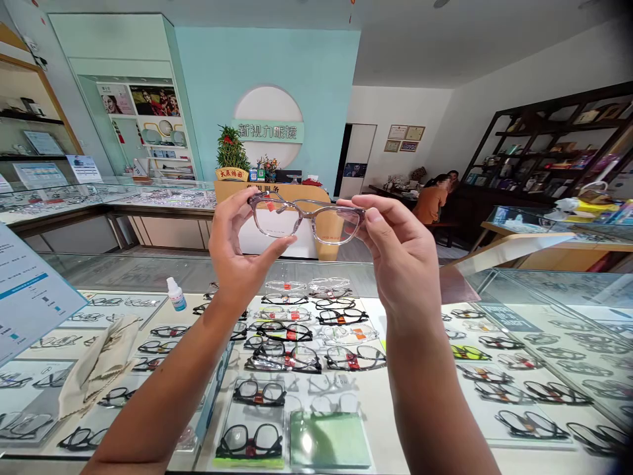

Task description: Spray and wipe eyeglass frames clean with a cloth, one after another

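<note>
A pair of eyeglasses [307,215] with a clear greyish frame is held up level above the glass display counter, lenses facing me. Printed lettering shows on its right lens, and a small red tag sits near the upper left. My left hand [242,237] has its fingers at the left end of the frame, with the thumb stretched below the left lens. Pinching the right end by the hinge is my right hand [395,247], thumb in front. Below, rows of eyeglasses [284,330] lie in the counter, several with red tags.
A small spray bottle [176,294] and a beige cloth [99,363] are on the counter's left. A green pad [330,439] lies near the front. A printed sheet [34,290] juts in at left. Beyond are a reception desk [326,245] and a person in orange [431,200].
</note>
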